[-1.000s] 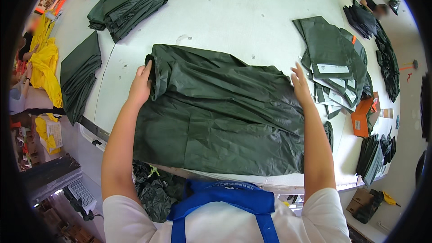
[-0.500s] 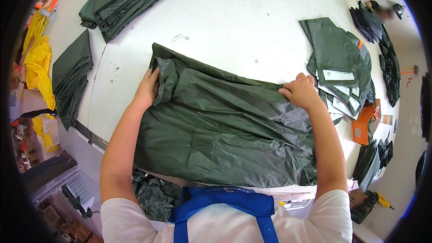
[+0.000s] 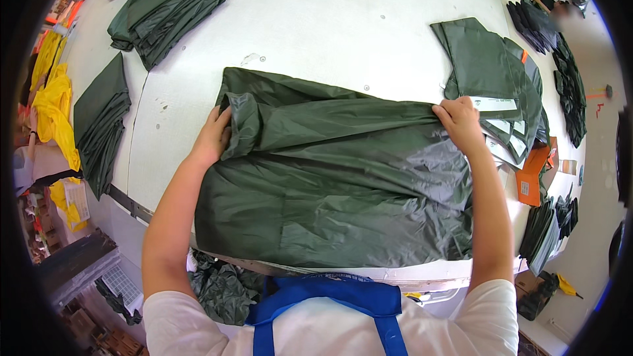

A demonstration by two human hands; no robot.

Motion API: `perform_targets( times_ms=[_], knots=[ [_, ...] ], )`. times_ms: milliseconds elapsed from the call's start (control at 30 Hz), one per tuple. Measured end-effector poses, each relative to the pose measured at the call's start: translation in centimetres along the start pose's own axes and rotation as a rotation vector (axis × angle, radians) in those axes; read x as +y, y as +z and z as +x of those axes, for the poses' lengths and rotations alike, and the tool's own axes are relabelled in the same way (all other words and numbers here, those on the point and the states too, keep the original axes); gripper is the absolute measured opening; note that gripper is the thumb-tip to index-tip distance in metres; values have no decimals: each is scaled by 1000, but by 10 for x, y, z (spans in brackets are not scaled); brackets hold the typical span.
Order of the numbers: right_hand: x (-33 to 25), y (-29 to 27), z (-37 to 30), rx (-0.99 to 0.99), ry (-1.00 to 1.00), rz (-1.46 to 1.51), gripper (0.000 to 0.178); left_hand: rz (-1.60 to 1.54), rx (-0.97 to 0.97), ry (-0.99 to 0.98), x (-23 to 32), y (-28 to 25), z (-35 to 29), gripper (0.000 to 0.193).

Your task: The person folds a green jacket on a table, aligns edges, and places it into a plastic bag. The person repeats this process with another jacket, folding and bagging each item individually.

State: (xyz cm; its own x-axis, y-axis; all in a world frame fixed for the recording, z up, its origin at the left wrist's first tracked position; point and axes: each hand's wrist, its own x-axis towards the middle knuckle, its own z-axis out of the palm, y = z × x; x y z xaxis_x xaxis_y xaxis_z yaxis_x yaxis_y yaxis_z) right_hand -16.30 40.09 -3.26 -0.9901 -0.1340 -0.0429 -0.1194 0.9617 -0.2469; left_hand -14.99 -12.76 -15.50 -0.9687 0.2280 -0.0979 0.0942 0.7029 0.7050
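Observation:
A dark green, shiny waterproof garment [image 3: 330, 178] lies spread across the table in front of me, wrinkled, its near edge along the table's front. At its upper left, my left hand [image 3: 214, 135] is closed on a bunched, turned-over fold; the fingers are partly hidden behind the cloth. My right hand [image 3: 459, 122] pinches the garment's upper right corner between thumb and fingers. A taut ridge of cloth runs between both hands. Behind the left hand, a flap of the far layer stands out past the fold.
Folded green garments [image 3: 168, 13] are stacked at the far left, with another folded pile [image 3: 104, 125] nearer. At right lie green pouches [image 3: 484, 59] with white labels, beside an orange box [image 3: 529, 178]. Crumpled dark green cloth [image 3: 224, 290] hangs below the table's front edge. A person is at the far right.
My right hand has moved right and slightly up, pulling the garment's top edge straighter. The left hand keeps its grip nearly in place. The view has shifted slightly.

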Motion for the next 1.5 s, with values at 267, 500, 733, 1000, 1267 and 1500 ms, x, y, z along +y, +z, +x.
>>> perform_targets(
  times_ms=[267,500,733,1000,1267,1500],
  knots=[
    [26,104,6,371,175,-130,29,210,34,62,42,-16,21,68],
    [35,126,13,439,350,-96,40,210,394,2,87,-12,18,39],
    [39,131,13,436,364,-99,32,-94,513,-163,81,-10,40,27],
    [36,129,16,423,360,-126,29,314,434,-153,65,-32,70,26],
    [72,91,12,110,236,439,24,598,56,-234,69,-17,116,40],
    [2,-23,-11,-313,125,242,31,750,-202,-155,104,-68,103,21]
  ],
)
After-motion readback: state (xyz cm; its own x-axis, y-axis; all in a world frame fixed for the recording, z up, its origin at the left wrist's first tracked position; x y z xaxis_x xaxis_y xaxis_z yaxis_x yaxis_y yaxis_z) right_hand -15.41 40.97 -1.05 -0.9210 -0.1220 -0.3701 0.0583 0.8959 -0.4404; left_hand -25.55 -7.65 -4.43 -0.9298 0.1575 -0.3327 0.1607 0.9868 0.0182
